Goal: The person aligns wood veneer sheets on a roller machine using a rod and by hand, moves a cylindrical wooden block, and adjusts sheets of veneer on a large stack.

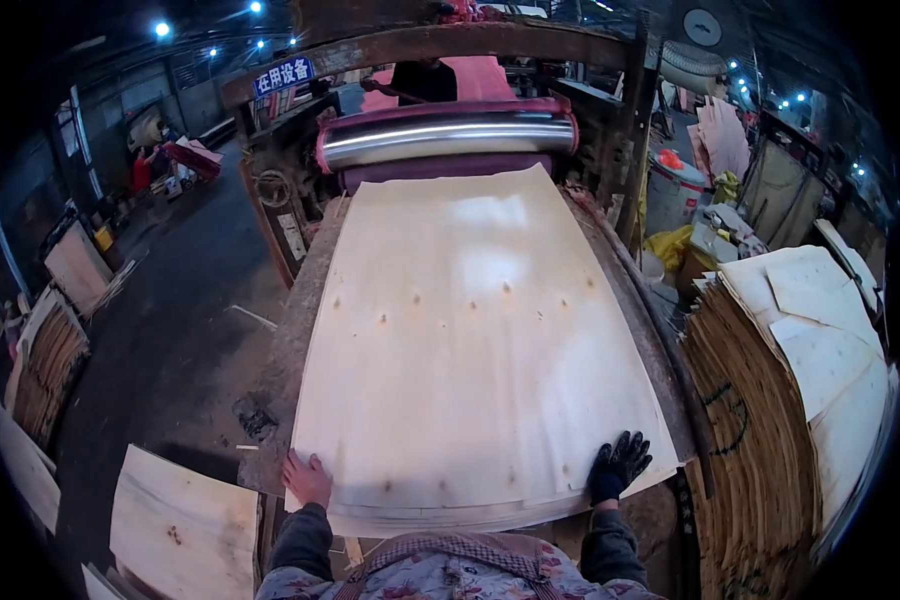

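left hand (pixel 308 480): your bare fingers, apart, rest on the veneer sheet (pixel 480 390)
right hand (pixel 618 466): your gloved fingers spread apart there

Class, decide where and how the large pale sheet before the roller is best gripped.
Probably grip the sheet by its two near corners, from the near side: it lies broad and flat, far edge by the roller, near edge exposed. The left hand and gloved right hand rest near those corners.
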Tool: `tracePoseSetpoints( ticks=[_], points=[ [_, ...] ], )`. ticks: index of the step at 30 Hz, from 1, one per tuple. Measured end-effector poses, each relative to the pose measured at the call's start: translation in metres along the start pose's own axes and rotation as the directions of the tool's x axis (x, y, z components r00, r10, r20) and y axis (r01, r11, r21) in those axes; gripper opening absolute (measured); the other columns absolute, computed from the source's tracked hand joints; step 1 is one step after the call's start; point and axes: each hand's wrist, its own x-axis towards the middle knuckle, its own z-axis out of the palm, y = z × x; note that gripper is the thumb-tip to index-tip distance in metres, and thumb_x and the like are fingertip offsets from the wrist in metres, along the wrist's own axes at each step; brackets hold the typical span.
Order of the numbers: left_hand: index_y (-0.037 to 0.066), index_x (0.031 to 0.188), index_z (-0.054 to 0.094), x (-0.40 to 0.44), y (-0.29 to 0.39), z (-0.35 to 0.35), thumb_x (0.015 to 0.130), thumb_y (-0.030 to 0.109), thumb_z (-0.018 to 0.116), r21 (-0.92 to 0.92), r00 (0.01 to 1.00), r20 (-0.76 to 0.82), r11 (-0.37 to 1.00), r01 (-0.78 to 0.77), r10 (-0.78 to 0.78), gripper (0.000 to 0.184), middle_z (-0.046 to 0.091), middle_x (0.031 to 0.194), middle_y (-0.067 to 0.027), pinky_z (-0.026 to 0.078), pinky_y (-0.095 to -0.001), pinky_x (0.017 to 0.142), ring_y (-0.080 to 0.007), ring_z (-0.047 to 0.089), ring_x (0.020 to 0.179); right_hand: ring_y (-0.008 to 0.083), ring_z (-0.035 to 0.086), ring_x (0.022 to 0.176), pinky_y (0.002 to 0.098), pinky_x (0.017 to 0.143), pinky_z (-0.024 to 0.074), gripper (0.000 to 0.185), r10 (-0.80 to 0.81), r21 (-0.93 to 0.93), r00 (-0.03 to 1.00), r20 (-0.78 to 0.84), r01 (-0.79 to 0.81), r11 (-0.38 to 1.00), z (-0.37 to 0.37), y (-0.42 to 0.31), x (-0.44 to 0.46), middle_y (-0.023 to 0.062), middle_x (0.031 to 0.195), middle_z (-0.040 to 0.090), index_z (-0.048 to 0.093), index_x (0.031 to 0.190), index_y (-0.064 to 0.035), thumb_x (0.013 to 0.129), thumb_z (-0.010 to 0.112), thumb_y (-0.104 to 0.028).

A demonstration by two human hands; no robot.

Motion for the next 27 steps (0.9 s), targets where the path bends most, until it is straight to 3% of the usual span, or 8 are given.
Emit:
tracePoseSetpoints(
  ticks=[7,16,18,21,25,27],
  points=[
    [0.001,0.131,0.039,0.002,-0.002,0.004,0.087,0.030,0.054,-0.008,1.000,-0.005,1.000,0.000,0.000,0.054,0.045,0.129,-0.0201,0.029,-0.0483,0.103,-0.0370,0.040,0.121,0.0329,0.012,0.142,0.0515,0.114,0.0032,0.058,0.024,-0.058,0.999,0.022,-0.023,0.998,0.006,0.002,0.002,0.0135,0.152,0.024,0.036,0.141,-0.0103,0.092,0.041,-0.040],
    [0.001,0.130,0.041,0.001,0.000,0.001,0.087,0.030,0.055,0.014,1.000,-0.024,1.000,-0.003,0.003,0.054,0.047,0.128,-0.0196,0.029,-0.0482,0.102,-0.0364,0.042,0.120,0.0339,0.014,0.141,0.0523,0.114,0.0046,0.056,-0.052,-0.070,0.990,-0.134,0.043,0.997,0.014,0.005,-0.002,0.0156,0.151,0.023,0.036,0.140,-0.0088,0.092,0.045,-0.036],
    [0.000,0.130,0.041,0.001,-0.001,0.000,0.087,0.030,0.055,0.016,1.000,-0.025,1.000,-0.003,0.003,0.055,0.046,0.129,-0.0193,0.029,-0.0484,0.102,-0.0365,0.042,0.120,0.0329,0.011,0.142,0.0516,0.113,0.0029,0.058,0.002,-0.046,1.000,-0.023,-0.003,0.999,0.010,0.005,-0.001,0.0130,0.153,0.020,0.034,0.142,-0.0100,0.092,0.041,-0.040],
    [0.001,0.131,0.041,0.003,-0.008,0.006,0.086,0.030,0.056,-0.028,0.999,-0.043,0.999,-0.026,0.025,0.055,0.046,0.130,-0.0198,0.029,-0.0486,0.103,-0.0368,0.041,0.121,0.0330,0.012,0.142,0.0516,0.113,0.0033,0.058,-0.005,-0.036,1.000,-0.024,0.004,0.999,0.014,0.009,0.001,0.0128,0.152,0.022,0.035,0.142,-0.0106,0.092,0.042,-0.040],
    [0.003,0.130,0.045,0.015,-0.030,0.015,0.085,0.032,0.058,-0.187,0.998,0.050,0.982,-0.023,0.033,0.054,0.047,0.129,-0.0213,0.032,-0.0487,0.101,-0.0385,0.044,0.118,0.0322,0.014,0.142,0.0535,0.113,0.0051,0.056,-0.054,-0.035,0.996,-0.068,0.051,0.998,0.017,0.018,0.000,0.0124,0.151,0.025,0.038,0.140,-0.0115,0.091,0.044,-0.038],
    [0.003,0.128,0.046,0.025,-0.040,0.011,0.085,0.031,0.060,-0.248,0.995,0.076,0.968,-0.047,0.068,0.054,0.048,0.127,-0.0218,0.035,-0.0477,0.099,-0.0392,0.046,0.115,0.0313,0.025,0.138,0.0499,0.112,0.0158,0.051,-0.025,-0.008,0.995,0.095,0.026,1.000,0.011,0.018,0.001,0.0142,0.145,0.036,0.043,0.136,-0.0088,0.090,0.050,-0.032]
  ],
)
